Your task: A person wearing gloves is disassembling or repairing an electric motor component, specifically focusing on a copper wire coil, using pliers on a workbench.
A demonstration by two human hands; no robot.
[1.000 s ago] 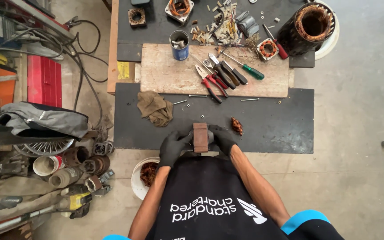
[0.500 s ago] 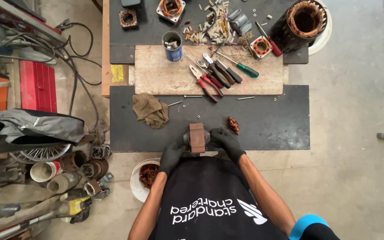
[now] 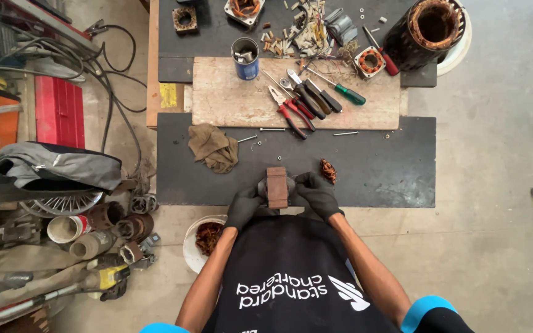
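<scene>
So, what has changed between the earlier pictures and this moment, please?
Almost nothing. Both gloved hands keep the same grip on the small rusty brown block at the near edge of the black mat: left hand on its left side, right hand on its right. Nothing was picked up or let go. The rag, the pliers and the blue can lie as before.

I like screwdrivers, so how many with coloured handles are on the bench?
2: a green-handled screwdriver on the pale wooden board, and a red-handled screwdriver beside the big rusty round motor shell. Others may hide among the dark-handled tools.
</scene>
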